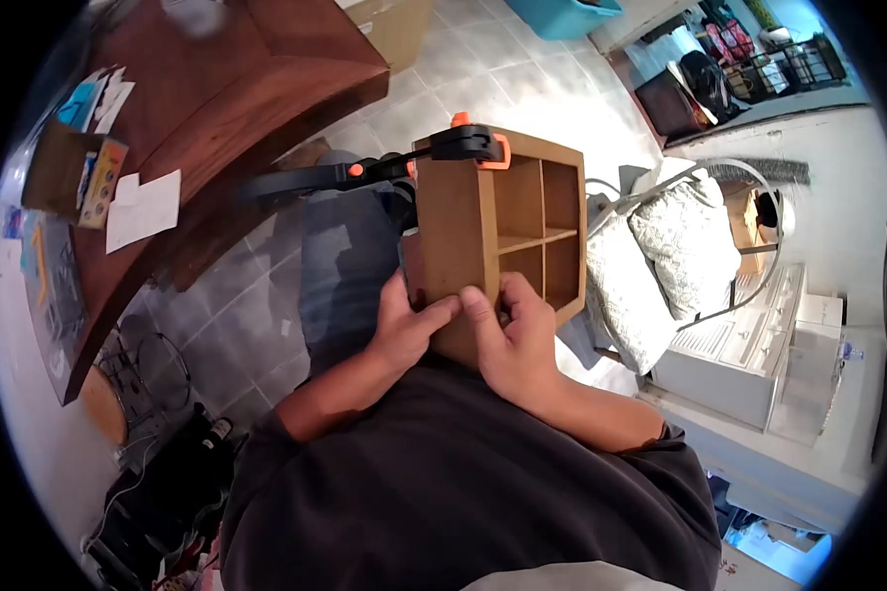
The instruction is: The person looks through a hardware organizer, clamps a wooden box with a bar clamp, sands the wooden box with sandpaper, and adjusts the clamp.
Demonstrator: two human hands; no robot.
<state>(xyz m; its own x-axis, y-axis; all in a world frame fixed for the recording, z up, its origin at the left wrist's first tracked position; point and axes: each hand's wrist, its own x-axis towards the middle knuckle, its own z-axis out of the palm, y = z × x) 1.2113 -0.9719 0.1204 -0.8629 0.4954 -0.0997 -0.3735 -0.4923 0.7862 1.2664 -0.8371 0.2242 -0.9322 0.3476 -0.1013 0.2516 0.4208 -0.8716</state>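
The right hand [517, 340] is pinching the near edge of a brown, open-fronted box with square compartments [453, 227], its thumb outside and its fingers curling inside. The left hand [404, 325] is holding the same box, its thumb pressing the side wall; its other fingers are partly hidden. Beyond the fingertips, a black clamp with orange pads [463, 145] is gripping the box's far end. Left of the fingers, a curved, reddish-brown wooden desk [237, 89] is bearing a white paper sheet [143, 212]. Right of them, pale patterned cushions [685, 246] are lying. Farther ahead, grey square floor tiles [488, 84] are stretching towards a light-blue plastic tub [567, 18].
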